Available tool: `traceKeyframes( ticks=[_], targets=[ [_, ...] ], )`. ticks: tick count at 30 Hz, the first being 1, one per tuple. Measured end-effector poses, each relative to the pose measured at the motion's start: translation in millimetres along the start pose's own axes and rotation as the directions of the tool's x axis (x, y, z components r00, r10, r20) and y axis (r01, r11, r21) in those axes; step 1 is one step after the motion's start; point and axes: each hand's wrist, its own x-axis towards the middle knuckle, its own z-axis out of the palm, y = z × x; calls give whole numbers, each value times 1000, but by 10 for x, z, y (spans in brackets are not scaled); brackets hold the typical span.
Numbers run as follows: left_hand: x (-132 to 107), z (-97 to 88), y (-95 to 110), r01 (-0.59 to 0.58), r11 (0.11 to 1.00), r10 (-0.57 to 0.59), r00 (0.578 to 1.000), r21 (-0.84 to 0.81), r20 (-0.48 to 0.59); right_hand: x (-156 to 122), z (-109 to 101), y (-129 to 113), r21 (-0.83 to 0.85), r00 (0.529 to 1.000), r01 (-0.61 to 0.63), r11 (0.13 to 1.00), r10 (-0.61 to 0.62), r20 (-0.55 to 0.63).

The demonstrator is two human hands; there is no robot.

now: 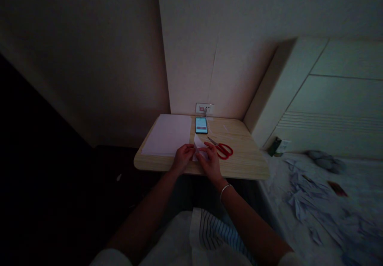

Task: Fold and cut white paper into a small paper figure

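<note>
A small folded piece of white paper is held just above the front of the wooden table. My left hand pinches its left edge between thumb and fingers. My right hand grips the same paper from the right, its fingers partly covering it. Red-handled scissors lie right beside my right hand, blades pointing to the back left. Beyond the paper rests a phone with its screen lit. To the left of my left hand is a stack of white paper sheets.
The small wooden table stands against the wall, below a wall socket with a plug in it. Thin paper strips lie at its back. On the right, a bed holds many folded papers and a grey item.
</note>
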Motion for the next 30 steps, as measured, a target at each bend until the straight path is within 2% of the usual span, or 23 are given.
traceKeyframes(
  ticks=[15,30],
  targets=[
    [-47,-1,60,52,988,-52,999,-148,4,-40,7,-29,-90,994,61,994,-52,100],
    [-56,1,73,62,985,-59,998,-164,24,-37,30,-2,-124,997,44,991,-36,67]
  ],
)
